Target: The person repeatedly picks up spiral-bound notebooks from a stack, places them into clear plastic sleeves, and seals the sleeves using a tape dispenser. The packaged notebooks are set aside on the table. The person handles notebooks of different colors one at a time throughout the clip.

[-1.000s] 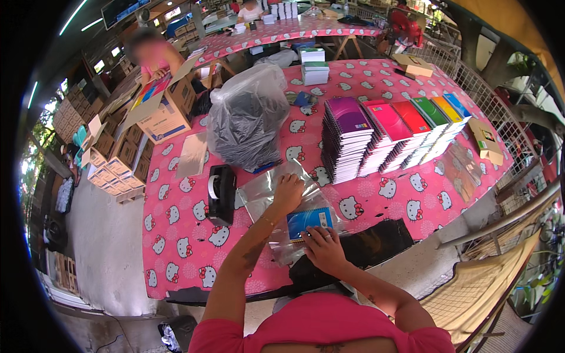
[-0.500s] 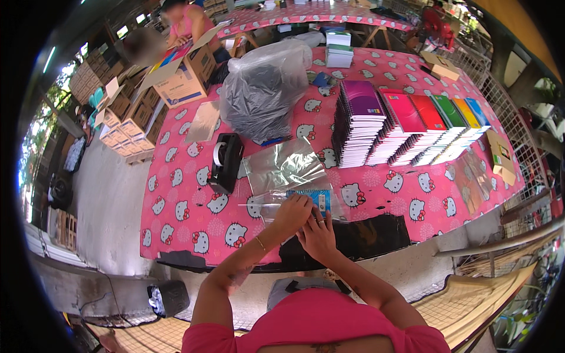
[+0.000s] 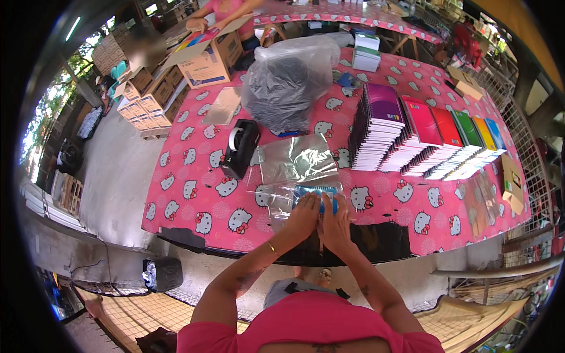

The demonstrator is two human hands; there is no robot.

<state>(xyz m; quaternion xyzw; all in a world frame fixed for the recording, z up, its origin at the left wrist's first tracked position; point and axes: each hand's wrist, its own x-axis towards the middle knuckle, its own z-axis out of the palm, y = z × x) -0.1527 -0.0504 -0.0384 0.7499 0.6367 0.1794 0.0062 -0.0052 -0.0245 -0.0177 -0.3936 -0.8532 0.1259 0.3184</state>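
Observation:
A small blue spiral notebook (image 3: pixel 316 190) lies at the near part of the table, with clear plastic (image 3: pixel 276 203) around or under it; I cannot tell which. My left hand (image 3: pixel 304 213) rests on its left part with fingers stretched out. Beside it, my right hand (image 3: pixel 335 223) touches the right part, fingers apart and pointing away from me. Both hands cover much of the notebook's lower half. Just beyond it are shiny clear plastic sleeves (image 3: pixel 297 160) lying flat. To their left stands a black tape dispenser (image 3: pixel 241 148) with a roll of tape.
Stacks of spiral notebooks (image 3: pixel 376 126) in several colours stand at right. A large plastic bag (image 3: pixel 288 88) with dark contents sits beyond the sleeves. An open carton (image 3: pixel 206 62) is at the far left, where another person (image 3: pixel 226 12) works. The tablecloth (image 3: pixel 194 200) is pink.
My right hand has moved up onto the notebook's right part, and my left fingers now lie flatter beside it. The whole view has shifted slightly.

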